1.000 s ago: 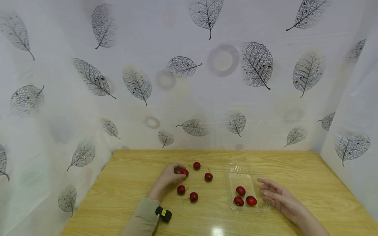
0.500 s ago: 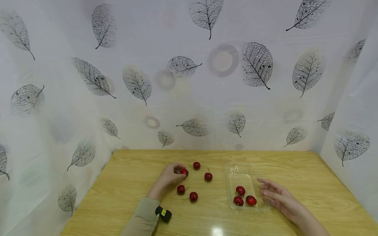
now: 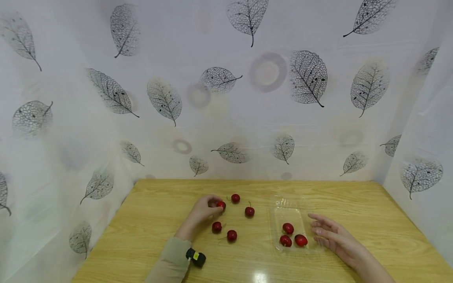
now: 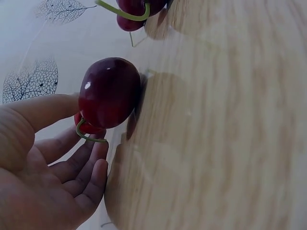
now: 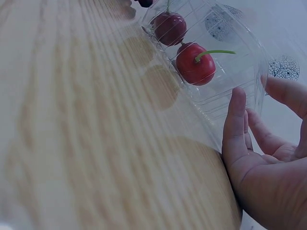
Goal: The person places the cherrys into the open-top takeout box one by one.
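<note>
My left hand [image 3: 204, 209] pinches a red cherry [image 3: 221, 205] between thumb and fingers at the left of the group. In the left wrist view, a nearer dark cherry [image 4: 110, 93] partly hides the held one. Around that hand lie loose stemmed cherries: one behind [image 3: 235, 198], one to the right [image 3: 249, 211], and two in front. A clear plastic container [image 3: 288, 214] stands to the right with three cherries in its near end. Beside its right side rests my right hand [image 3: 336, 240], fingers loosely bent and holding nothing; whether the fingertips touch the wall I cannot tell.
Everything stands on a light wooden table [image 3: 159, 196]. A white curtain [image 3: 226, 118] printed with leaves encloses the back and sides. My left wrist wears a small black camera [image 3: 196, 257].
</note>
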